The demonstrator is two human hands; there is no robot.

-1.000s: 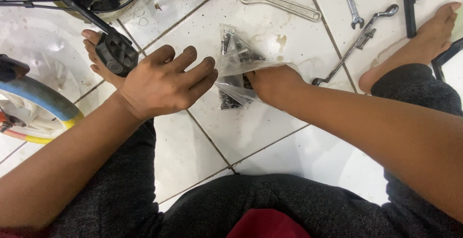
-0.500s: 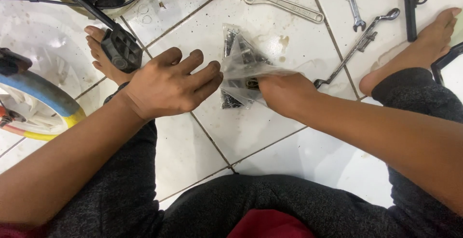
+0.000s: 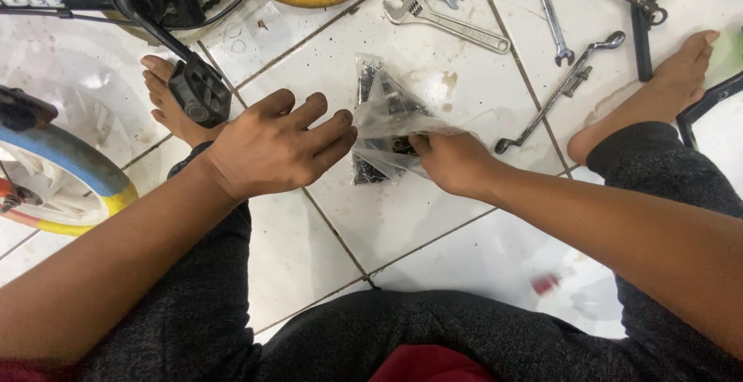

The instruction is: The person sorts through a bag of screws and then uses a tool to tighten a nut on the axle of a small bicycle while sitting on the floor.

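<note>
Both hands work low over the white tiled floor [image 3: 433, 219], between the person's knees. Right hand [image 3: 457, 164] is closed in a pinch on the near edge of a clear plastic bag [image 3: 385, 123] that holds small dark metal parts. Left hand [image 3: 271, 146] is open, palm down, with its fingers [image 3: 329, 130] spread and pointing to 3 o'clock, just beside the bag but, as far as I can see, not touching it.

The bag lies on the floor in the middle of the scene, partly lifted by the pinch. To handle it well, I think the right hand should keep the grip near the mouth of the bag, so the small parts do not spill on the tiles, and the open hand should support it from the side.

Both forearms stretch forward, wrists almost straight. At 10 o'clock is a black pedal [image 3: 200, 92] beside a bare foot [image 3: 166, 95]. At 12 o'clock lies an adjustable wrench [image 3: 449, 20], and at 2 o'clock a long spanner [image 3: 561, 92].
</note>
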